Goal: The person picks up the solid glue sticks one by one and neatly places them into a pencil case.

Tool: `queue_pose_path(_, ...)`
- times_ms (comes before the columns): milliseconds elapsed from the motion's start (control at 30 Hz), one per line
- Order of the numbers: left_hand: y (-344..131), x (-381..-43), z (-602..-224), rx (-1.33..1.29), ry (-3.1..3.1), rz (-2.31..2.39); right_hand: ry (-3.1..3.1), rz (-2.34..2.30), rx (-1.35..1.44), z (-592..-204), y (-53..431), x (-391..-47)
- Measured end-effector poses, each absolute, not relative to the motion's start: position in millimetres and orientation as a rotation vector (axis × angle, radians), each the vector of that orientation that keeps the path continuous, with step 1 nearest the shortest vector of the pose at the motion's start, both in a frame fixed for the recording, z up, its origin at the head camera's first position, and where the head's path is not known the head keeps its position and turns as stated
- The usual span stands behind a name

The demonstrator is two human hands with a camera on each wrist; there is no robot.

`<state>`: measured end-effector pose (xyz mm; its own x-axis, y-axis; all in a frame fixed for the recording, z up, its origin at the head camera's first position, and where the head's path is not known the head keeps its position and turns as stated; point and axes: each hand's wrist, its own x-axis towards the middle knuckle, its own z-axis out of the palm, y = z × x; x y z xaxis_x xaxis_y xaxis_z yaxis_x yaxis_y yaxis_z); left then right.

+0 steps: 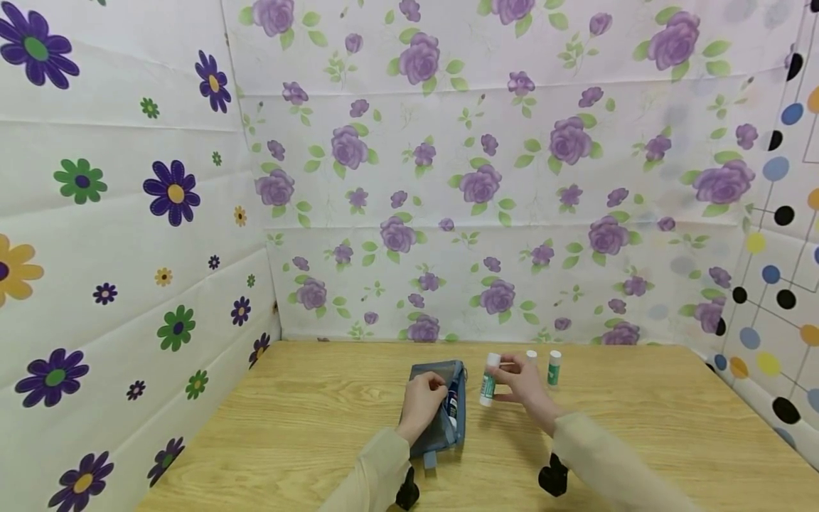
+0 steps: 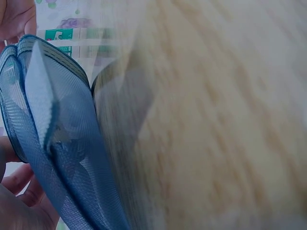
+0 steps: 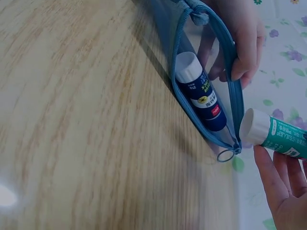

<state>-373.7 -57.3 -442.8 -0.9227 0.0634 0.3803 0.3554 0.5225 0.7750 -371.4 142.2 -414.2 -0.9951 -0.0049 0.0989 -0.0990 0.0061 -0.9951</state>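
A blue mesh zipper pouch (image 1: pixel 427 431) lies on the table with its zipper undone. My left hand (image 1: pixel 423 402) pinches one edge of the opening and holds it apart. Inside, a dark blue glue stick with a white cap (image 3: pixel 199 91) shows through the gap. My right hand (image 1: pixel 526 385) grips a green and white glue stick (image 1: pixel 489 380) to the right of the pouch, tilted slightly. In the right wrist view its white end (image 3: pixel 255 126) is close beside the zipper ring (image 3: pixel 225 155).
Two more glue sticks stand upright behind my right hand: a green one (image 1: pixel 554 368) with a white cap, and another (image 1: pixel 532 355) mostly hidden by the hand. The wooden table (image 1: pixel 307 398) meets a flower-printed cloth wall (image 1: pixel 377 284) at the back.
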Motion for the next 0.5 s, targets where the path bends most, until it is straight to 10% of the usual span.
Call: queue_pose_path(500,-57.7,-370.8,-440.3,-0.349,-2.462,-1.365,-2.231,2.172,0.133,-423.0,126.8,-371.9)
